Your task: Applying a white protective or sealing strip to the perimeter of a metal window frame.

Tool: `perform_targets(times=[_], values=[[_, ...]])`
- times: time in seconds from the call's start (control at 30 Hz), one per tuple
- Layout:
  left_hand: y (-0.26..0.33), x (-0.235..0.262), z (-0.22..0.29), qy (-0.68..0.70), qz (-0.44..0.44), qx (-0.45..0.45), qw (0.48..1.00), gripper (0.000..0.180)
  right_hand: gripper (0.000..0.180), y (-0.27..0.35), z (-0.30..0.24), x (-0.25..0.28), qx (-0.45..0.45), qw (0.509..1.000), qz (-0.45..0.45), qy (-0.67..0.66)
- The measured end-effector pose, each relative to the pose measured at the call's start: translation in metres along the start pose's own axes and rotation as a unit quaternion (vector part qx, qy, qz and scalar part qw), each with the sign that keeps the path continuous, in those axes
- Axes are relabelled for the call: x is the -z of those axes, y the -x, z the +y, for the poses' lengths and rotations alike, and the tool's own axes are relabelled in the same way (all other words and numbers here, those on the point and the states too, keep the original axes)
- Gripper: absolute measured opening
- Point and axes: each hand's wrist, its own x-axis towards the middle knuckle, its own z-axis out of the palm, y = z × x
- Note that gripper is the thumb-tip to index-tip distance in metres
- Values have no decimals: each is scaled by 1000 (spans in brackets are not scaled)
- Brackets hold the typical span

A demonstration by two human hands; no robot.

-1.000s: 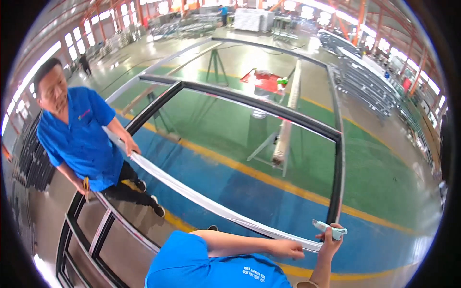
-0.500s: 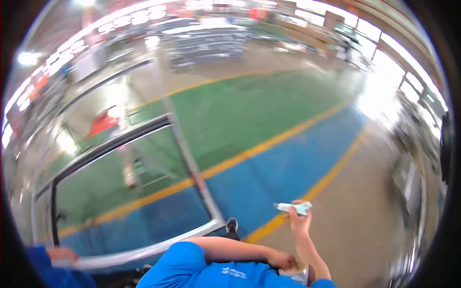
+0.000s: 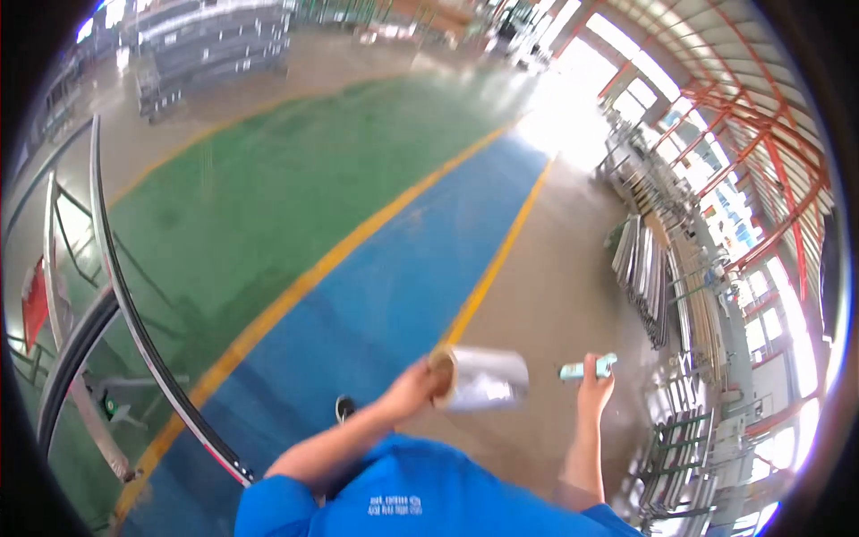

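Note:
My left hand [image 3: 415, 391] has its fingers in the cardboard core of a roll of shiny clear film [image 3: 490, 374] and holds it out in front of my body. The roll lies sideways, its core end facing left. Off to the right, my right hand [image 3: 594, 388] is closed around a pale green utility knife [image 3: 572, 371], which looks like a slim box cutter. Its tip points left, toward the roll, and the two do not touch.
At the left stands a metal-edged frame [image 3: 148, 331] on a support. A blue walkway [image 3: 385, 286] with yellow edge lines runs ahead beside a green floor area [image 3: 268, 188]. Racks of metal profiles [image 3: 646, 277] line the right side. Stacked metal pieces [image 3: 210, 54] stand far left.
My view has swung right, so the frame has shifted to the left edge. My left hand has brought the film roll up and away from my body. The other person's hand on the frame is out of view.

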Motion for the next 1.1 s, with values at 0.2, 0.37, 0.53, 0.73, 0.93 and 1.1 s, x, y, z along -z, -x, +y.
perform_targets(times=[0.2, 0.37, 0.53, 0.73, 0.93, 1.1], values=[[-16, 117, 55, 322, 256, -117, 904, 22, 27, -21, -45, -140, -108, 967, -193, -131], [25, 183, 58, 373, 389, -205, 817, 22, 24, -28, -93, -286, -123, 888, -393, -203], [83, 221, 42, 410, 513, -287, 697, 26, 17, 21, -190, -439, 91, 774, -616, -114], [119, 259, 43, 364, 666, -337, 558, 25, 15, 110, -300, -592, 398, 511, -726, -230], [140, 260, 50, 414, 746, -413, 319, 24, 10, 253, -402, -666, 350, 201, -888, -221], [131, 236, 63, 468, 727, -489, 113, 24, 17, 353, -460, -640, 426, -126, -847, -293]])
